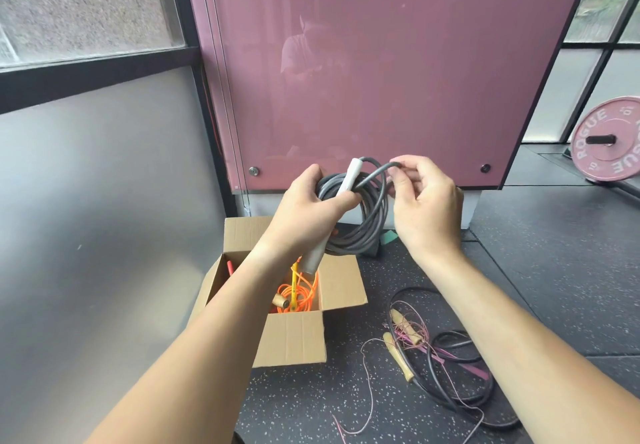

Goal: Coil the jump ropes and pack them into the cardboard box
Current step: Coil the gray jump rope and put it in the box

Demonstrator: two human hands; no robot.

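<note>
Above open cardboard box, left hand curled round grey rope coil, right hand pinching its end

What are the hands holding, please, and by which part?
The left hand grips the grey jump rope by coil and handles; the right hand pinches its loose strand.

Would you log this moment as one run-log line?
left hand: grips grey rope coil | right hand: pinches its strand | box: orange rope inside | floor: tangled ropes

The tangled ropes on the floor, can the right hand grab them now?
Probably not yet: the right hand pinches the gray rope up high. Nothing covers the tangled ropes, though.
</note>
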